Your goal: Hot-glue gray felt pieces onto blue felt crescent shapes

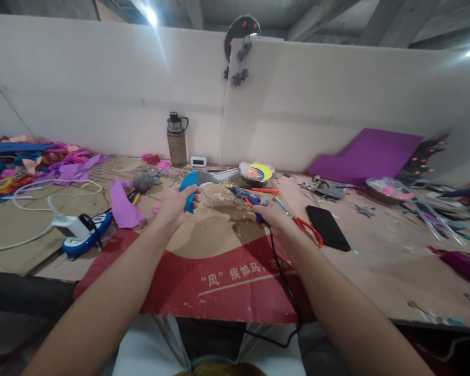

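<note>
My left hand (180, 202) is closed on a curved blue and grey felt piece (190, 187), raised over the cardboard, its grey tip pointing right. In my right hand (274, 216) is a blue glue gun (243, 195), its nozzle aimed left toward the felt piece but apart from it. A black cord (284, 277) trails from the glue gun over the table's front edge. Orange-handled scissors (307, 230) lie just right of my right hand. Behind the glue gun stands a small bowl (256, 180) with a yellow crescent (263, 171) on it.
A bottle (177, 141) and a small white clock (198, 161) stand at the back. On the left are a blue power strip (86, 237), white cables and felt scraps (72, 169). To the right lie a black phone (328, 228) and a purple sheet (370, 156).
</note>
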Tool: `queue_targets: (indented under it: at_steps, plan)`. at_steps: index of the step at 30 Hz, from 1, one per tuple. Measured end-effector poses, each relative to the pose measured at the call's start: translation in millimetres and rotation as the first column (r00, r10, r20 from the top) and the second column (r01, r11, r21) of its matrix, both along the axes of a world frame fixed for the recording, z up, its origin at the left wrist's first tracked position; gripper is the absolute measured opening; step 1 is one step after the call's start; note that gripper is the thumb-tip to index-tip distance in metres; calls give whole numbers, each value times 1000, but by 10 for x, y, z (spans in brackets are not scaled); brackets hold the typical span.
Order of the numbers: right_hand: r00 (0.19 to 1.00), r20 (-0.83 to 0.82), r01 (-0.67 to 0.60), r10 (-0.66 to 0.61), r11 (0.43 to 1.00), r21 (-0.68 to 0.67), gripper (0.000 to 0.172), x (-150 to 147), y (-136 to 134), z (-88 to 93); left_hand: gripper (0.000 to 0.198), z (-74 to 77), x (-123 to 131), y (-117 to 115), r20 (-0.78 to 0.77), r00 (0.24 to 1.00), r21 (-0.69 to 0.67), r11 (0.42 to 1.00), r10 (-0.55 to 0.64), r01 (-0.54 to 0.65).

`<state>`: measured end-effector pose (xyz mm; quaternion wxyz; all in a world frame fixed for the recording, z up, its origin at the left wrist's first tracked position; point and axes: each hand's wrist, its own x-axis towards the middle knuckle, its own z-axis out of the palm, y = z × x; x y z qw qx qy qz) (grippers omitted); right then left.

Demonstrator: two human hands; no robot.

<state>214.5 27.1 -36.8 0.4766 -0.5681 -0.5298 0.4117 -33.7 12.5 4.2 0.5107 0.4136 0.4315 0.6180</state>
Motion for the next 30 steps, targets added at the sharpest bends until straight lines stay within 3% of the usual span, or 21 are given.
queue_targets:
  at_steps: [6, 8, 11, 14, 17, 24, 30]
  plan:
    - [965, -260, 23, -31, 999, -34, 18, -146, -120, 204, 16, -26, 3, 6, -19, 1000, -13, 1000, 25, -25]
    - [940, -340, 30, -15, 999, 37, 21, -193, -175, 254, 16, -26, 7, 14, -18, 999, -19, 999, 26, -26]
    - [926, -358, -41, 118, 975, 217, 30, -256, -294, 328, 16, -29, 14, 26, -5, 999, -26, 999, 33, -33]
    - [948, -185, -187, 258, 926, 328, 25, -316, -425, 379, 15, -42, 23, 36, -4, 1000, -42, 999, 29, -29]
    - [957, 69, -287, 282, 880, 378, 20, -364, -492, 359, 14, -68, 36, 48, -30, 999, -36, 999, 28, -29]
    - [888, 448, -331, 107, 825, 458, 25, -414, -481, 228, 7, -118, 74, 56, -151, 985, 26, 997, 79, -76]
    - [852, 519, -362, 65, 790, 495, 25, -430, -499, 237, 4, -111, 99, 17, -198, 975, 57, 994, 100, -90]
